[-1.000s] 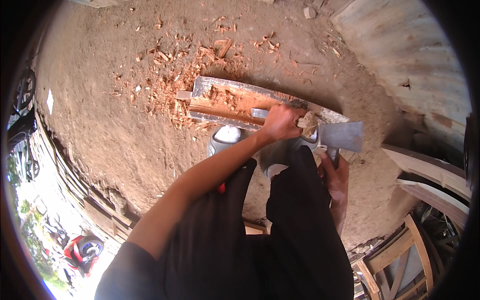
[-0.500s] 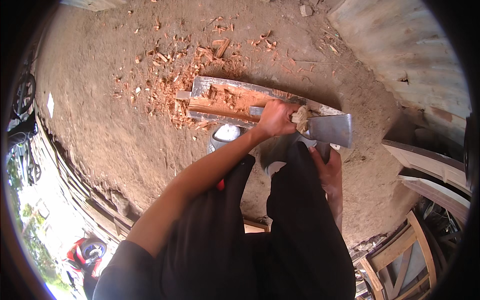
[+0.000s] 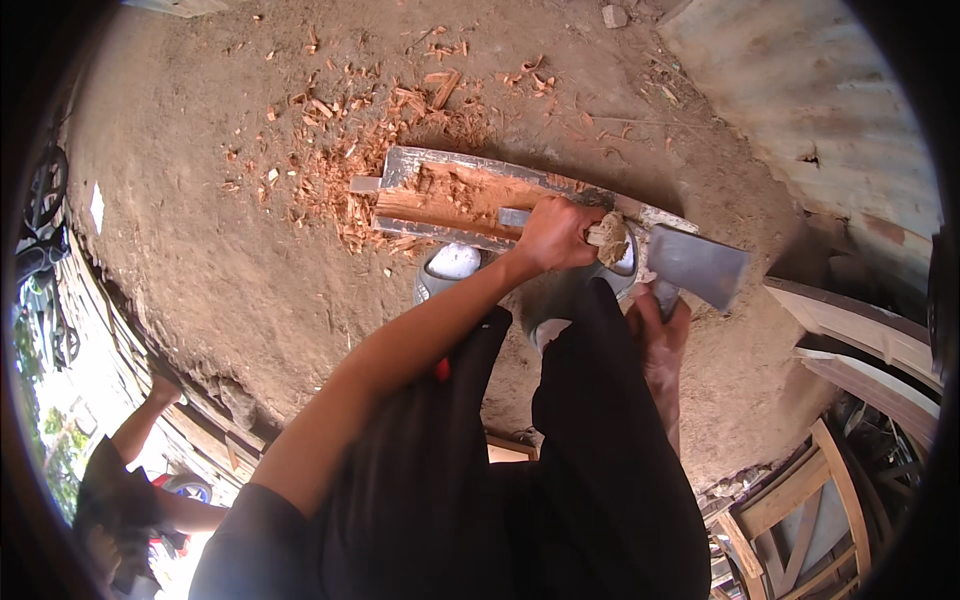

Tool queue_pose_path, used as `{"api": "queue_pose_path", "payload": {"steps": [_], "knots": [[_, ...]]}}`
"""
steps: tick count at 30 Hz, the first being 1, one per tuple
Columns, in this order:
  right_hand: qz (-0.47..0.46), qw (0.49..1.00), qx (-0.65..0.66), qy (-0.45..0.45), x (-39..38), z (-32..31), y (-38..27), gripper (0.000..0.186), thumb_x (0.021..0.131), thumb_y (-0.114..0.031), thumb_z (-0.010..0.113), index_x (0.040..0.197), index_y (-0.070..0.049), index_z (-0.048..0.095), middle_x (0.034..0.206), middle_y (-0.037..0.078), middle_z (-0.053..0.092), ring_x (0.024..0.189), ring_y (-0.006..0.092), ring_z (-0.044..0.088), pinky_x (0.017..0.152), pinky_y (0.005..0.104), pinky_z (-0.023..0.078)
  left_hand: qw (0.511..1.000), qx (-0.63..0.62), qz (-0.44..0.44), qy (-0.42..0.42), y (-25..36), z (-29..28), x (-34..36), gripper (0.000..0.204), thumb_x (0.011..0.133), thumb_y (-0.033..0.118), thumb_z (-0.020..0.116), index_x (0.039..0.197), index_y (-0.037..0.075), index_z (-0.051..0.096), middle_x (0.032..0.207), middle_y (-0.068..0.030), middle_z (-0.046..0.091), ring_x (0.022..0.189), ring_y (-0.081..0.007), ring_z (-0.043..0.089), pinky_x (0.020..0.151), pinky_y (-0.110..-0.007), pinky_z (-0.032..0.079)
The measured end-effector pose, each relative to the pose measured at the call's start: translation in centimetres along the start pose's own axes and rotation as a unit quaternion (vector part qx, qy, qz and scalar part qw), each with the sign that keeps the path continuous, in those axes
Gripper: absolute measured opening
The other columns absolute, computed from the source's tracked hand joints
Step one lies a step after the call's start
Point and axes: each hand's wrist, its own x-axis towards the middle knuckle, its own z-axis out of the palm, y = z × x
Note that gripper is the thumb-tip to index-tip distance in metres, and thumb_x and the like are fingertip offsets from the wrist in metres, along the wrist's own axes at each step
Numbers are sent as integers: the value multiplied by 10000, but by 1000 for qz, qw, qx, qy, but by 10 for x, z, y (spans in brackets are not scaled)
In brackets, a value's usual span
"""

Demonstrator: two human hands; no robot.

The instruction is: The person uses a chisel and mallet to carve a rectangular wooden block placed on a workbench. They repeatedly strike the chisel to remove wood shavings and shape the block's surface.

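Observation:
My left hand is wrapped round a chisel; its frayed wooden handle end sticks out on the right. The chisel's flat steel blade points left over a long piece of wood. That wood has a rough, reddish hollow cut along it and worn, pale-painted edges. In my right hand is the handle of a tool with a broad, flat metal blade, much like a cleaver. Its blade is apart from the chisel handle, to the right of it, and slightly blurred.
Wood shavings lie on the dirt floor beyond and left of the wood. My feet, in grey shoes, are close to its near side. A corrugated metal wall and wooden frames stand at right. Another person is at lower left.
My right hand's broad blade has moved right, away from the chisel handle. My left hand and the chisel have hardly moved. Another person has come into view at lower left.

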Motion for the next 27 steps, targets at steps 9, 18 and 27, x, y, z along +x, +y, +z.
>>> {"api": "queue_pose_path", "payload": {"steps": [9,18,27], "knots": [[35,997,68,26,11,-10,14,287,988,-286,699,900,-35,591,605,30,539,445,130,530,405,302,419,999,29,38,-1,-3,6,1,217,651,223,740,838,118,706,677,-158,676,689,-375,693,607,-489,530],[46,992,117,19,-1,-13,16,278,986,-282,696,921,-34,587,632,31,543,471,126,537,417,298,436,999,19,-8,38,-7,10,3,179,646,189,733,773,96,650,654,-168,641,678,-399,669,600,-496,511],[19,997,78,-21,6,-10,0,296,994,-278,702,911,-26,571,606,23,524,442,125,507,409,288,402,999,15,-16,44,1,5,4,157,663,186,712,776,93,655,672,-181,653,662,-408,661,600,-499,512]]}}
